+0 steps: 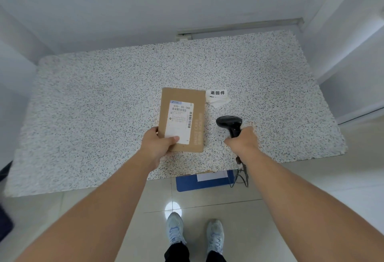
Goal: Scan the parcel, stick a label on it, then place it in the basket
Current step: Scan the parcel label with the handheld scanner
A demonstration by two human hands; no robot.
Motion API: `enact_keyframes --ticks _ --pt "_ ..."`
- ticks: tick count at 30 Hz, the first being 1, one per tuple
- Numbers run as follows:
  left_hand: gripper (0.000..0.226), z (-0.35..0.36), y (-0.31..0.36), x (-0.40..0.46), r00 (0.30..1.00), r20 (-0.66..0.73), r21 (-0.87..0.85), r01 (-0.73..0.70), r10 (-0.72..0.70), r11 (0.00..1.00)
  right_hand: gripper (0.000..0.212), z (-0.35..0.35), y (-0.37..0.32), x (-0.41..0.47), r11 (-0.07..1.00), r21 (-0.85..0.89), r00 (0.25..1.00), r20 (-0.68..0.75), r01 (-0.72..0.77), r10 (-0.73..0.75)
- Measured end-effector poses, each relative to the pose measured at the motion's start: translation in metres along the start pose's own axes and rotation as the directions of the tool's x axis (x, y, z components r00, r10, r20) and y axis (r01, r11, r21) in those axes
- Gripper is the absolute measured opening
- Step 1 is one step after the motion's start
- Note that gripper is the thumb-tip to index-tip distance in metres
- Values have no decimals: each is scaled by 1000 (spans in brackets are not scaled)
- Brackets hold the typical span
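Cardboard parcel (182, 116), one; scanner (229, 123), one

The table (104, 95) is white, speckled all over with small dark flecks. The parcel (182, 99) is plain brown cardboard with a white shipping label (178, 131) printed in black barcodes and digits, blue at its top edge. The scanner (229, 122) is glossy black. The small labels (218, 96) are white with black characters. Below, a blue basket (187, 185) sits on pale grey floor tiles (239, 220); the shoes (175, 228) are light blue-white.
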State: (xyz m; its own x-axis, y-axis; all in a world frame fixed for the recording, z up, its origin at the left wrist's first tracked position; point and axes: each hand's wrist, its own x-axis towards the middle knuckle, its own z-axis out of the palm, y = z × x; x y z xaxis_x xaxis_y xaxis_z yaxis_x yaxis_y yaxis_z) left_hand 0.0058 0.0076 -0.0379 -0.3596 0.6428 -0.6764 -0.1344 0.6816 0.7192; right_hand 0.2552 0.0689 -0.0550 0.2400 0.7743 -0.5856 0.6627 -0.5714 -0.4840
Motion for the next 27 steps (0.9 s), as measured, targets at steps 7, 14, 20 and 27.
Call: enact_keyframes --ticks 7,14,20,27 --pt "64 4 -5 -5 988 -83 -28 -133 131 991 36 -7 -24 -24 945 263 978 21 193 -205" --pt "96 21 6 -11 914 -126 85 -377 385 922 10 -16 -44 -58 880 389 959 -42 273 -280" --pt "93 29 17 -2 875 -141 271 -416 464 868 16 -16 -61 -78 854 423 937 31 303 -348" --pt "89 33 14 6 877 -147 277 -408 458 870 19 -15 -66 -84 853 455 928 131 256 -349"
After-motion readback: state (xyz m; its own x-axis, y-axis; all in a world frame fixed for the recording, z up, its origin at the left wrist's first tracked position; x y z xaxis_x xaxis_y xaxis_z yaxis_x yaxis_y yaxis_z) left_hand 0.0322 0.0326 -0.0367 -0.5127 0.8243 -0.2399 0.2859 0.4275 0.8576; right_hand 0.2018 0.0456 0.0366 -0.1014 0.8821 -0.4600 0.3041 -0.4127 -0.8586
